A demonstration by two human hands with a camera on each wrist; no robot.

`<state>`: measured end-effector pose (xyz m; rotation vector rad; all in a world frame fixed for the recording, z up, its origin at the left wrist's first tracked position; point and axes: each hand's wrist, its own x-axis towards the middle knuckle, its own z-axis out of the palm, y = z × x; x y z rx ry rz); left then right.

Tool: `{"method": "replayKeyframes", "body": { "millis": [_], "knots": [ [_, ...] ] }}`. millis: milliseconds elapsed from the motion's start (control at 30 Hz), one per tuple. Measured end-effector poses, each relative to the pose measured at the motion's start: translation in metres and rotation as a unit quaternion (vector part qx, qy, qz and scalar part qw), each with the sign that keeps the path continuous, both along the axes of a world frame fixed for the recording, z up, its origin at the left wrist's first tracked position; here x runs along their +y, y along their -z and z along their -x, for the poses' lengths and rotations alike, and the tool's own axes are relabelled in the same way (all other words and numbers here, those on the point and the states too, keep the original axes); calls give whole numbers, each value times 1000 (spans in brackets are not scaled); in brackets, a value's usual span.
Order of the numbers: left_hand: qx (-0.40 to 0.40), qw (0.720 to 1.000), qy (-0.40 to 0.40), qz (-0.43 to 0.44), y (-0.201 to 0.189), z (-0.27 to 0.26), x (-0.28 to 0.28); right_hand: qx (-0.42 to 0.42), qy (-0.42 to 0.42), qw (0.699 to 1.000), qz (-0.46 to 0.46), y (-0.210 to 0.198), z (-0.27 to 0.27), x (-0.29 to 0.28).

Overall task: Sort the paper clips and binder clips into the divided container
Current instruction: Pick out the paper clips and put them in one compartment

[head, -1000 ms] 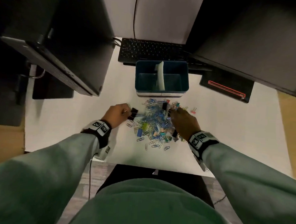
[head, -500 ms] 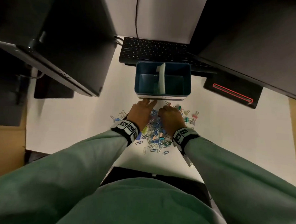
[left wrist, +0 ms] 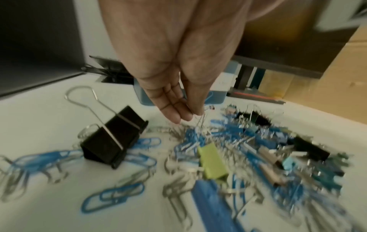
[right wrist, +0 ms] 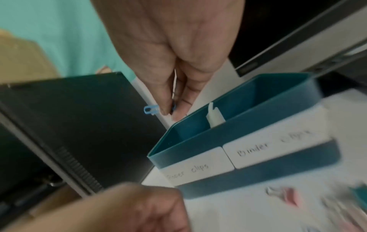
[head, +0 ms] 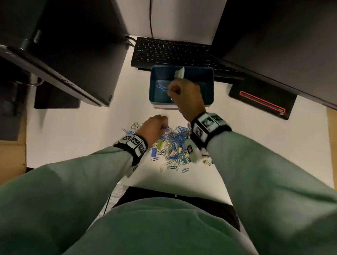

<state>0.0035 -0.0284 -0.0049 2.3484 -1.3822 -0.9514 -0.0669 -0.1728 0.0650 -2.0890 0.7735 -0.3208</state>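
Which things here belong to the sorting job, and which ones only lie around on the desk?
Belong to the job:
- divided container
- blue paper clip, pinched by the right hand
- pile of clips, where the left hand pinches wire
- black binder clip

Just lying about:
- keyboard
- monitors
- cable

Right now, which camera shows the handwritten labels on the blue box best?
The right wrist view: the labels face it, reading "Binder clips" and, partly, "clips". The head view catches only a pale strip; the left wrist view shows a blurred patch.
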Motion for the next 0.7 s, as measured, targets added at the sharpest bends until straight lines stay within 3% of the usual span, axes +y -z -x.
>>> {"method": "replayKeyframes", "body": {
  "millis": [133, 200, 300, 367, 500, 567, 633, 700],
  "knots": [
    [38, 994, -62, 82, -39, -8, 2, 137, -115, 982, 59, 4, -24, -3],
    [56, 981, -130, 132, -61, -19, -6, 111, -102, 985, 89, 3, -15, -3],
    [55, 964, -198, 170, -77, -39, -26, -13, 25, 996, 90, 5, 19, 6],
    [39, 962, -202, 177, -78, -48, -36, 0, 4, 995, 100, 20, 43, 20],
    [-39, 966, -178, 185, -68, -35, -24, 197, -178, 955, 132, 65, 65, 51],
    [-69, 977, -129, 155, -53, -18, -4, 222, -214, 938, 159, 79, 63, 59],
    [-94, 993, -43, 62, -31, -4, 11, 217, -221, 930, 196, 83, 58, 62],
    [-143, 988, 39, -30, -9, 3, 16, 218, -220, 928, 208, 86, 55, 61]
  ]
}}
